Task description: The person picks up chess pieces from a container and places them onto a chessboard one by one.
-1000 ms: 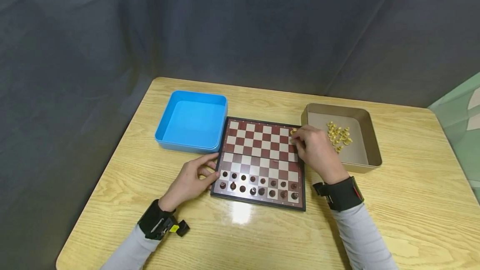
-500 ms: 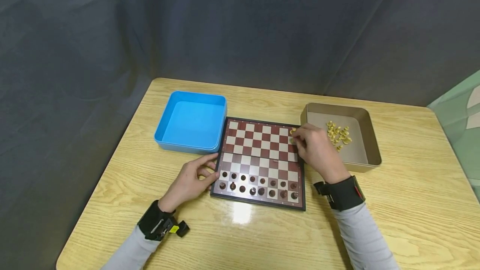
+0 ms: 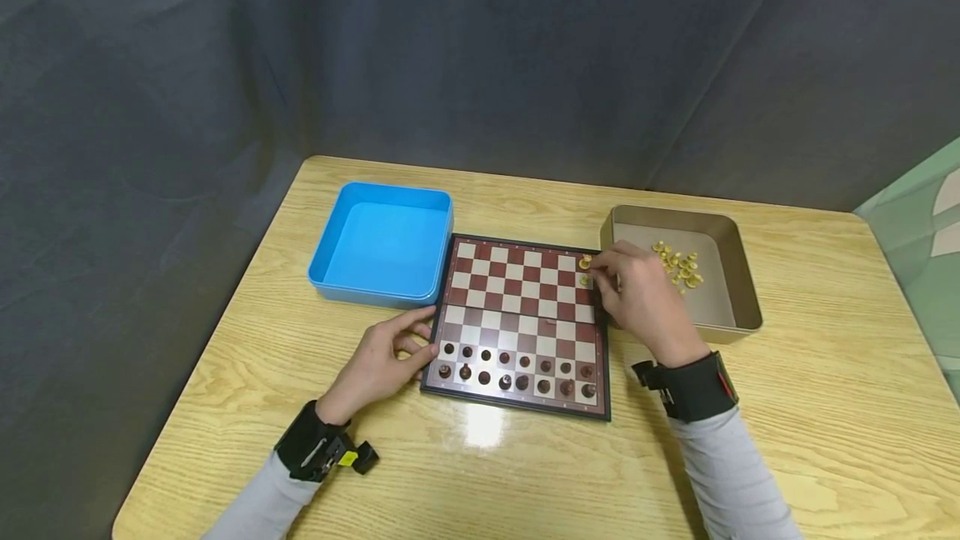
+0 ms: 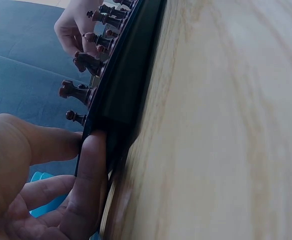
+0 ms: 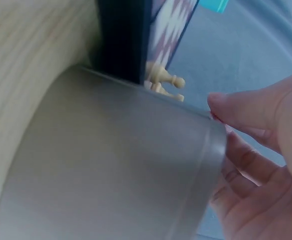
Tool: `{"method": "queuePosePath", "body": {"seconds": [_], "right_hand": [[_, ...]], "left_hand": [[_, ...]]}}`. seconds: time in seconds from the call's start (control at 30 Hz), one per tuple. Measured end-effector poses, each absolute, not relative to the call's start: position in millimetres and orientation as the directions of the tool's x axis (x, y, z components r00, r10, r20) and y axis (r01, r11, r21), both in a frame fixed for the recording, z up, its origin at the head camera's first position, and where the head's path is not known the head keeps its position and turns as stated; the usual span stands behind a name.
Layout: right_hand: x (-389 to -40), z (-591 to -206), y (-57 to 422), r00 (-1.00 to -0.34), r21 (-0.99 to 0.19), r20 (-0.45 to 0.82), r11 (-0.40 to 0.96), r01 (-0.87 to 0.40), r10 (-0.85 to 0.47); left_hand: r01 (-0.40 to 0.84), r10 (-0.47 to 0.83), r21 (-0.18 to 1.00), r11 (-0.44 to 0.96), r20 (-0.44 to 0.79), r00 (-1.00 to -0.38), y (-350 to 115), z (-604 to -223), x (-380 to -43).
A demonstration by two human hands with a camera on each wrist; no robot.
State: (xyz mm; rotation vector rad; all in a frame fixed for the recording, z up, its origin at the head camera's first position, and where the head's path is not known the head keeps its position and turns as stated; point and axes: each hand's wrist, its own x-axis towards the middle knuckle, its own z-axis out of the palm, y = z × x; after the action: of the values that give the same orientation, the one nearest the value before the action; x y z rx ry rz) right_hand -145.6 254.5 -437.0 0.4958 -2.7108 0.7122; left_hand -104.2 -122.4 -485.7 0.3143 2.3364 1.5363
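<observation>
My left hand holds the left edge of a chessboard. In the left wrist view a finger lies along the board's side, with the thumb against its edge. Dark chess pieces stand in two rows along the near side. Two yellow pieces, a larger one and a pawn, stand at the far right corner. Just right of them hovers my right hand, its fingers apart from both and no piece visible in it. In the right wrist view a pale pawn shows past the box wall.
A brown box at the board's right holds several yellow chess pieces. To the left, a blue box borders the board. Dark cloth hangs behind the wooden table.
My right hand has drawn back slightly to the right from the far right corner, leaving the yellow pawn in plain sight on the board. The left hand has not moved.
</observation>
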Motion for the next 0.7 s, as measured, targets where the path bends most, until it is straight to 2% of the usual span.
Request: {"method": "queuePosePath", "body": {"seconds": [0.33, 0.7], "right_hand": [[-144.7, -425.8, 267.4, -0.858, -0.403, 0.460, 0.808, -0.430, -0.227], [-143.6, -419.9, 285.6, -0.865, -0.407, 0.451, 0.812, -0.418, -0.220]], "left_hand": [[-0.002, 0.356, 0.919, 0.395, -0.156, -0.921, -122.1, -483.9, -104.0], [-0.002, 0.355, 0.917, 0.398, -0.156, -0.922, -121.8, -483.1, -103.9]]}}
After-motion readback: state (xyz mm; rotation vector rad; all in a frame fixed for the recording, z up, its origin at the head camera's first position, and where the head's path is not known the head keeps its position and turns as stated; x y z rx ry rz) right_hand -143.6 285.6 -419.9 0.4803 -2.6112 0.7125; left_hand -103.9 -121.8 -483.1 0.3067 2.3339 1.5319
